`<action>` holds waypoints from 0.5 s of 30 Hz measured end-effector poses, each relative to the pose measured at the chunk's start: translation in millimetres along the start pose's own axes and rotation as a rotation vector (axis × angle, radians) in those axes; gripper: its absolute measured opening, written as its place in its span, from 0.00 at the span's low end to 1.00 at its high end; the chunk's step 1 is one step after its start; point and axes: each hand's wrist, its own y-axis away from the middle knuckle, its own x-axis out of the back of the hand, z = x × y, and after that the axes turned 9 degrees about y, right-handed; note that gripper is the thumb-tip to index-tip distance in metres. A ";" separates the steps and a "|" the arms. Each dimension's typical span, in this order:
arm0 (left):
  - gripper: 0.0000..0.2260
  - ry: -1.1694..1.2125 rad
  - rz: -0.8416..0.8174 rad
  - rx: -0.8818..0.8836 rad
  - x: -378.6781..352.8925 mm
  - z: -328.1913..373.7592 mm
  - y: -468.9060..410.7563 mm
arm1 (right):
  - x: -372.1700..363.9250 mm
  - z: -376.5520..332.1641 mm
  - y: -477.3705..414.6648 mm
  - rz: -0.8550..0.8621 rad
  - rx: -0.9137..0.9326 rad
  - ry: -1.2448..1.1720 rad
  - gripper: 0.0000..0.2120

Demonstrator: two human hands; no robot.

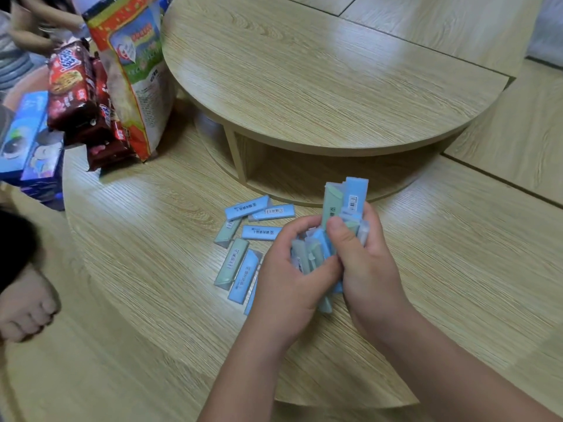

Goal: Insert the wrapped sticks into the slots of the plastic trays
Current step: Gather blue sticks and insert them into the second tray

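Observation:
Several wrapped sticks (243,236), blue and pale green, lie scattered on the lower wooden table top (152,239) just left of my hands. My left hand (289,275) and my right hand (365,263) meet over the table and together grip a bunch of the same sticks (344,202). A green one and a blue one with a barcode stand up out of my right hand's grasp. Shorter ends show between my palms. No plastic tray is visible.
A raised round wooden tier (304,71) stands behind the sticks. Snack packets (76,95), a large printed bag (134,71) and blue boxes (27,141) crowd the left. Another person's bare foot (27,309) rests at the left edge.

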 end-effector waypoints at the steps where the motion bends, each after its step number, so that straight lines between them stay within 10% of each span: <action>1: 0.19 0.005 -0.004 -0.006 -1.4 -0.6 0.8 | -0.1 -0.3 0.4 -0.011 -0.002 -0.001 0.15; 15: 0.14 -0.096 0.043 -0.058 -7.1 -3.4 -2.8 | 1.0 -6.8 7.2 -0.095 0.020 0.141 0.23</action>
